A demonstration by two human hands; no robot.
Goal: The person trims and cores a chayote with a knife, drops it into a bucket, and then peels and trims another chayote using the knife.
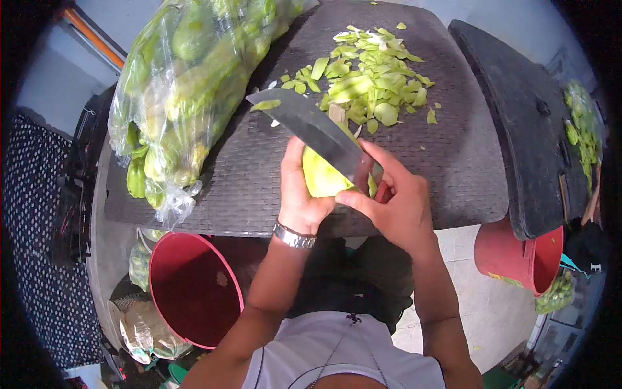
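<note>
My left hand (303, 188), with a metal watch on the wrist, is wrapped round a pale green peeled vegetable (322, 174). My right hand (395, 194) grips a wide-bladed knife (317, 133) near its reddish handle. The blade points up and to the left and lies across the vegetable, hiding part of it. A small green peel sticks to the blade near its tip. Beyond the hands, a heap of green peelings (369, 81) is spread over the dark woven tabletop (453, 149).
A clear plastic bag of green vegetables (194, 84) lies at the table's left. Red tubs stand below the table, one at left (194, 292), another at right (518, 256). A dark chair back (518, 129) borders the table's right edge.
</note>
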